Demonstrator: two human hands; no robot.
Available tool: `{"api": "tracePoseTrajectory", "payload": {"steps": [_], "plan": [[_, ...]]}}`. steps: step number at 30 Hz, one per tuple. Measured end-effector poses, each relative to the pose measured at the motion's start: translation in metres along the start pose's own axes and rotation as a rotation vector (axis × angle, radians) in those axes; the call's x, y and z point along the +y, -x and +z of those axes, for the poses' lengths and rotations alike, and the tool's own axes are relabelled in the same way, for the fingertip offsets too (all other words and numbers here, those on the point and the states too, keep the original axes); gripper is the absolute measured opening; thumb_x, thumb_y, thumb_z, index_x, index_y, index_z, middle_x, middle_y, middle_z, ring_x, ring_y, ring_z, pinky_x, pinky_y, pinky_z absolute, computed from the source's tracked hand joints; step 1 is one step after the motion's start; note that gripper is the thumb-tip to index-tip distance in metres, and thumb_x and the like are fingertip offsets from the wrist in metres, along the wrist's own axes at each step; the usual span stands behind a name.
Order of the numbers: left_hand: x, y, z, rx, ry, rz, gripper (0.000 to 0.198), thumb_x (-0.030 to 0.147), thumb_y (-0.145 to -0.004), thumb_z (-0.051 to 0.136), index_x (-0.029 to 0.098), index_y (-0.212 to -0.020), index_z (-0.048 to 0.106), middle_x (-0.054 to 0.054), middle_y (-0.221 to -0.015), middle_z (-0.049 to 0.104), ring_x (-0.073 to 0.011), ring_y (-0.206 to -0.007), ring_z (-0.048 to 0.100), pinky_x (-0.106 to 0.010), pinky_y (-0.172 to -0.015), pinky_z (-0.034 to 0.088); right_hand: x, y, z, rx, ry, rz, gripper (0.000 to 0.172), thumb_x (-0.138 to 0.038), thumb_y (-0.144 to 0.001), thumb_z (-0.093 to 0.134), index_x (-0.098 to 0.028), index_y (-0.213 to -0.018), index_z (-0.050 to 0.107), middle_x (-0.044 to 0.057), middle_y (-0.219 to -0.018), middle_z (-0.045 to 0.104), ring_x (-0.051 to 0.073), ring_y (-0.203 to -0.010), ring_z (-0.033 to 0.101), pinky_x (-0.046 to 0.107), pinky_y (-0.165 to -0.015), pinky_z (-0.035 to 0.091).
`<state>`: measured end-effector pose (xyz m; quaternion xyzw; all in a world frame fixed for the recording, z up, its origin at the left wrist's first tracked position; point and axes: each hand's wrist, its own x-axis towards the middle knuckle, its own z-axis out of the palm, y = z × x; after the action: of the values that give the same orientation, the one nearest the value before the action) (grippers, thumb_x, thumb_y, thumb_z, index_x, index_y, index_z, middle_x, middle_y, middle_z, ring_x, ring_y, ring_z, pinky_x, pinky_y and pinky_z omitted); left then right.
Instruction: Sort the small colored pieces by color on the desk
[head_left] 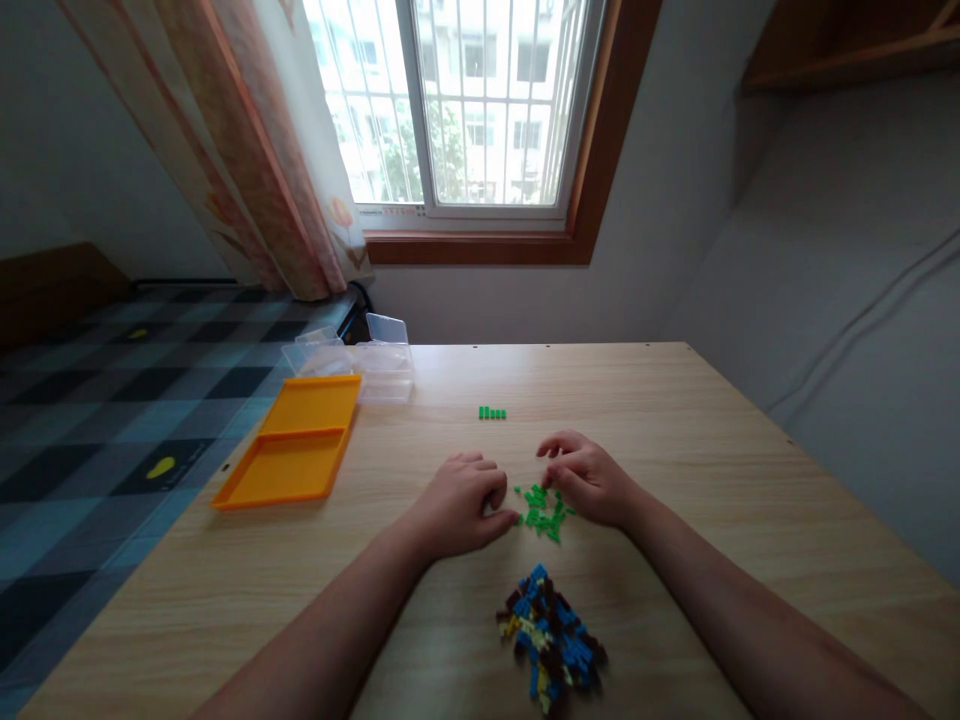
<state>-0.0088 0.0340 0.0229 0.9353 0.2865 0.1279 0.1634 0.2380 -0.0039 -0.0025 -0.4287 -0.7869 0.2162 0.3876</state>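
Green row (487, 412) aligned; green pile (536, 518), mixed pile (551, 635) unaligned. L. hand (461, 505), R. hand (589, 485): fingers bent, grip unclear.

Both hands are bare, the left hand (461, 503) and the right hand (591, 480) alike, with shortish, rounded fingers and smooth backs. The left forearm (341, 625), on the side of the left edge of the table (195, 575), is bare along all that shows, as is the right forearm (750, 640). Each tapers evenly to a slimmer wrist. Nails are too small to make out
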Motion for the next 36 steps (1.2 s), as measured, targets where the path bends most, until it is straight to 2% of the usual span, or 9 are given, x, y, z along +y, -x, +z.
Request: {"api": "tracePoseTrajectory", "payload": {"steps": [5,12,15,19,21,25,28,32,36], "plan": [[0.002,-0.001,0.001,-0.002,-0.018,-0.012,0.03,0.042,-0.079,0.07,0.02,-0.068,0.053,-0.001,-0.075,0.061,-0.0186,-0.077,0.053,-0.032,-0.072,0.036,-0.001,0.0,0.0,-0.005,0.038,0.003,0.046,-0.043,-0.099,0.046,-0.021,-0.071,0.077,0.009,-0.11,0.067,0.021,-0.09,0.062,0.038,-0.087,0.049],[0.001,0.0,-0.001,0.024,0.01,0.0,0.021,0.034,-0.08,0.067,0.02,-0.07,0.053,-0.001,-0.074,0.061,-0.0183,-0.076,0.054,-0.031,-0.072,0.039,0.004,-0.002,0.001,0.091,0.116,0.038,0.05,-0.04,-0.101,0.041,-0.022,-0.071,0.076,0.01,-0.105,0.069,0.023,-0.1,0.062,0.041,-0.093,0.044],[0.004,0.0,-0.001,0.072,0.04,0.006,0.01,0.031,-0.084,0.063,0.021,-0.086,0.061,-0.003,-0.087,0.064,-0.0206,-0.086,0.057,-0.033,-0.08,0.043,0.008,-0.002,0.002,0.086,0.15,0.049,0.044,-0.038,-0.1,0.043,-0.023,-0.079,0.078,0.009,-0.111,0.07,0.025,-0.107,0.061,0.044,-0.098,0.041],[0.012,0.001,-0.002,0.109,0.057,0.066,0.031,0.03,-0.087,0.06,0.025,-0.117,0.063,-0.008,-0.117,0.063,-0.0246,-0.111,0.055,-0.04,-0.101,0.042,0.013,-0.001,-0.003,0.03,0.088,0.081,0.027,-0.035,-0.096,0.053,-0.025,-0.096,0.078,0.009,-0.123,0.067,0.027,-0.118,0.057,0.047,-0.105,0.039],[0.015,0.002,-0.002,0.083,0.032,0.087,0.038,0.033,-0.088,0.06,0.026,-0.125,0.06,-0.009,-0.128,0.059,-0.0271,-0.12,0.051,-0.044,-0.107,0.039,0.015,0.001,-0.009,-0.036,0.021,0.095,0.024,-0.035,-0.092,0.062,-0.026,-0.109,0.075,0.009,-0.133,0.062,0.029,-0.13,0.05,0.05,-0.111,0.036],[0.014,0.004,0.0,0.034,-0.031,0.104,0.044,0.04,-0.089,0.06,0.03,-0.133,0.057,-0.01,-0.141,0.052,-0.0313,-0.13,0.044,-0.051,-0.111,0.034,0.018,0.004,-0.02,-0.182,-0.023,0.118,0.054,-0.038,-0.082,0.074,-0.028,-0.133,0.061,0.009,-0.15,0.048,0.032,-0.146,0.03,0.057,-0.118,0.024],[0.011,0.004,0.003,0.02,-0.049,0.117,0.048,0.045,-0.09,0.06,0.031,-0.135,0.055,-0.01,-0.144,0.05,-0.0334,-0.132,0.042,-0.054,-0.11,0.035,0.017,0.004,-0.022,-0.244,0.037,0.146,0.069,-0.037,-0.078,0.078,-0.028,-0.141,0.053,0.01,-0.154,0.043,0.033,-0.149,0.024,0.06,-0.121,0.016],[0.009,0.004,0.004,0.036,-0.047,0.133,0.049,0.046,-0.09,0.058,0.03,-0.137,0.054,-0.011,-0.144,0.05,-0.0337,-0.132,0.042,-0.054,-0.109,0.036,0.014,0.004,-0.022,-0.287,0.097,0.137,0.078,-0.029,-0.074,0.078,-0.031,-0.145,0.048,0.008,-0.157,0.04,0.034,-0.15,0.021,0.06,-0.122,0.009],[0.01,0.004,0.002,0.045,-0.03,0.133,0.041,0.043,-0.093,0.055,0.029,-0.131,0.058,-0.01,-0.138,0.054,-0.0308,-0.126,0.048,-0.052,-0.107,0.038,0.017,0.006,-0.023,-0.278,0.101,0.139,0.079,-0.016,-0.072,0.07,-0.032,-0.146,0.047,0.006,-0.157,0.039,0.033,-0.15,0.023,0.059,-0.122,0.012]]}}
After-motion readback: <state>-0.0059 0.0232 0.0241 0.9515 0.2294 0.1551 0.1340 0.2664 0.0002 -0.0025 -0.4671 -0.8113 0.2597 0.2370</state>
